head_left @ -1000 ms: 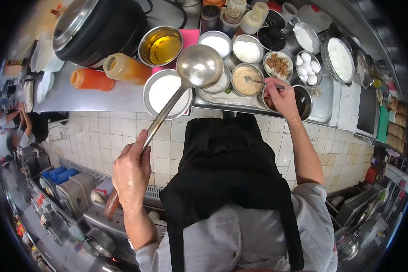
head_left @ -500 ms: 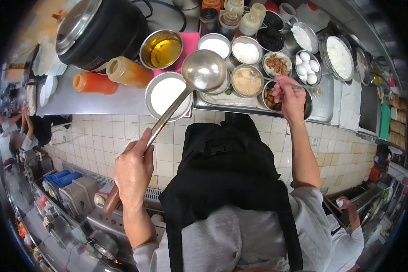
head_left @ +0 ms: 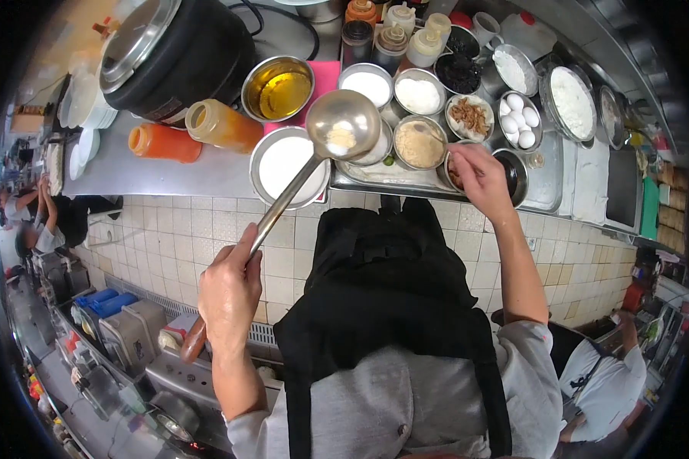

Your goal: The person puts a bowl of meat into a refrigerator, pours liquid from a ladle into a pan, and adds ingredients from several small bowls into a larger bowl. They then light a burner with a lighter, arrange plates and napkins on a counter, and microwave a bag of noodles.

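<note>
My left hand is wrapped around the long metal handle of a ladle. The ladle's round bowl, with small heaps of white and tan powder inside, hangs over the bowls on the counter, beside a large bowl of white granules. My right hand pinches a spoon, whose tip reaches into a metal bowl of tan powder; most of its handle is covered by my fingers. Under that hand a bowl of brown pieces is partly hidden, and a bowl of dark liquid lies beside it.
Bowls of white powder, brown shreds and eggs stand behind. Sauce bottles line the back. Left are a bowl of yellow oil, two tipped bottles and a black cooker. Another person is at right.
Tan powder now lies in the ladle beside the white. My right hand has shifted slightly left and down along the spoon. The person at right has moved.
</note>
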{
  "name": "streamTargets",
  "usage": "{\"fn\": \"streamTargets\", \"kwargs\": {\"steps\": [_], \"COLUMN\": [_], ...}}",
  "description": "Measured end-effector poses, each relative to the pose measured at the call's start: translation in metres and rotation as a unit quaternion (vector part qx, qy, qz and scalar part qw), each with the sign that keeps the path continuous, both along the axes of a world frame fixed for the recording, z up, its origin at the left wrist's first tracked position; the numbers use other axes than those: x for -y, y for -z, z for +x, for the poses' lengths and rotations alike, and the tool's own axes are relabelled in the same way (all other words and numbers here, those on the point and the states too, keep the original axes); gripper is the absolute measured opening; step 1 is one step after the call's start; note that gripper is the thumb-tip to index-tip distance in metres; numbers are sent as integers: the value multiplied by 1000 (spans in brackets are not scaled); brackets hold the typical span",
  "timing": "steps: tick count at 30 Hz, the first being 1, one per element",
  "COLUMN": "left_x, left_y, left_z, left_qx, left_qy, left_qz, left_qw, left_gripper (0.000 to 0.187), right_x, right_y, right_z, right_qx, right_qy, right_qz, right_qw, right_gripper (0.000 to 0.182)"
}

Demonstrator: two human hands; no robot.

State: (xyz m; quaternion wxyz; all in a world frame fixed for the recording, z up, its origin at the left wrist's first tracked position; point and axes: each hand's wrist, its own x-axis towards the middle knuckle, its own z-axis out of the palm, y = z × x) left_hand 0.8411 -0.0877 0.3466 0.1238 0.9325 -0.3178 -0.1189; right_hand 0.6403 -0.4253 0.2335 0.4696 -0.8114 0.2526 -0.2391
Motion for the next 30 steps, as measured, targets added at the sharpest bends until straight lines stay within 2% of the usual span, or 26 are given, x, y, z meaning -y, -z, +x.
{"fn": "streamTargets", "kwargs": {"steps": [2, 3, 4, 6, 8, 12, 15, 19, 21, 24, 26, 28, 29, 30], "left_x": [-6, -9, -12, -22, -35, -58, -82, -101, -115, -124, -134, -141, -140, -143], "left_y": [-3, -6, -8, -12, -15, -18, -4, 1, 6, 5, 8, 8, 3, 6], "left_z": [-1, -1, -2, -5, -6, -12, -13, -17, -20, -27, -33, -39, -43, -47], "left_qx": [-2, -5, -4, 4, 1, -7, 9, -13, -14, -20, -9, -20, -14, -13], "left_qy": [-12, -28, -29, -55, -72, -127, -136, -180, -175, -193, -191, -213, -218, -222], "left_qz": [-12, -23, -25, -14, -21, -9, -43, -41, -68, -90, -108, -105, -78, -79], "left_qw": [1000, 999, 999, 998, 997, 992, 990, 983, 982, 977, 976, 971, 973, 972], "left_gripper": [38, 38, 38, 38, 38, 39, 41, 41, 42, 41, 41, 40, 39, 39], "right_x": [7, 5, 5, -1, 5, 30, 43, 59, 67, 67, 69, 61, 75, 78], "right_y": [21, 34, 37, 34, 17, -8, -10, 29, 48, 53, 53, 43, 66, 73], "right_z": [-2, -3, -4, 2, 3, 12, 39, 102, 136, 175, 192, 206, 215, 221], "right_qx": [-107, -133, -132, -208, -212, -206, -140, -79, -67, -61, -40, -19, 29, 30], "right_qy": [-71, -116, -117, -192, -214, -198, -133, -66, 16, 57, 62, 93, 94, 89], "right_qz": [-141, -164, -166, -213, -219, -239, -144, -104, -65, -28, -57, 16, -4, -4], "right_qw": [982, 971, 970, 935, 928, 928, 971, 989, 996, 996, 996, 995, 995, 996], "right_gripper": [20, 26, 26, 34, 38, 43, 49, 63, 83, 88, 89, 90, 90, 90]}}
